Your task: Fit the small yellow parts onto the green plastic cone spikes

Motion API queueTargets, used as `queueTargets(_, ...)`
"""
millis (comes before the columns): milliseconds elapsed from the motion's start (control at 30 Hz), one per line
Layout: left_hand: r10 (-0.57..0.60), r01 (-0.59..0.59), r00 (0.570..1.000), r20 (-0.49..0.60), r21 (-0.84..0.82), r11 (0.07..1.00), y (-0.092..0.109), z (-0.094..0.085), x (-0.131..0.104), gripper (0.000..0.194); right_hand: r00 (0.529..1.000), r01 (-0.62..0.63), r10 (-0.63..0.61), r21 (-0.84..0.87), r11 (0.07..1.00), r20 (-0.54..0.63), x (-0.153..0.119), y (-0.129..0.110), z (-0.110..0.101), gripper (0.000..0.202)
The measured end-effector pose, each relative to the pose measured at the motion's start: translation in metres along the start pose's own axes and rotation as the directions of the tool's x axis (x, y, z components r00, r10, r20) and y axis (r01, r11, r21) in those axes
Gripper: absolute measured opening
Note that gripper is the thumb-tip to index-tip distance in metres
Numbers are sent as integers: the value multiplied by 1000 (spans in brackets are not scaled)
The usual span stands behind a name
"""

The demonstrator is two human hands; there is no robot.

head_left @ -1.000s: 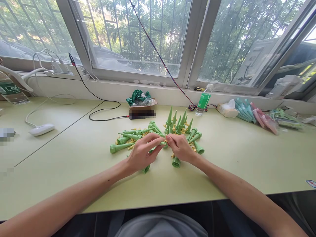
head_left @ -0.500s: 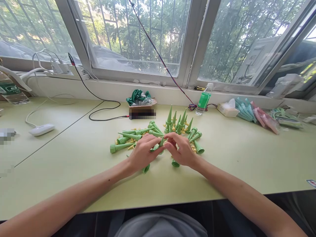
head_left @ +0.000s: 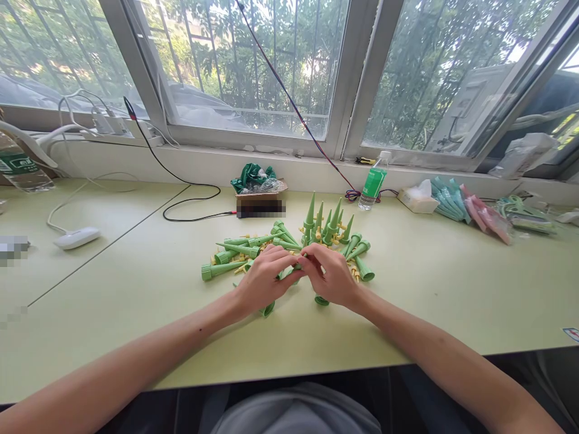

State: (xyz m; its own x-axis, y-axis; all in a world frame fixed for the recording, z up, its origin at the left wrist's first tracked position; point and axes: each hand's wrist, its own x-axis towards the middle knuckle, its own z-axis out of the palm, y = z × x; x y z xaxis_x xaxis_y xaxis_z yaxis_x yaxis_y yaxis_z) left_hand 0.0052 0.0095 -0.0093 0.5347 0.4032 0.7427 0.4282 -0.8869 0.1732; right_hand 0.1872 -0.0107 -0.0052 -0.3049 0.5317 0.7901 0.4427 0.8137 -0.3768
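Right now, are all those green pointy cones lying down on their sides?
No, several green pointy cones stand upright with their tips up, just beyond the right hand.

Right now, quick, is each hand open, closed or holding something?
Left hand: closed, holding a green spike, mostly hidden.
Right hand: curled in close to it; whether it grips cannot be told.
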Motion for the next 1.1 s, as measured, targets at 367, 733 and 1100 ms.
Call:
queueTargets(367,-24,32,984,-174,42,999,0,-6,6,9,977,-124,102,-109,986,-189,9,15,-13,21)
queueTargets(733,-201,206,979,-42,221,953,-10,-5,6,15,968,-223,200,-160,962,-149,7,27,-11,23)
queueTargets(1100,-321,255,932,167,326,910,-16,-1,-1,17,972,-231,218,-194,953,-87,7,28,-12,23)
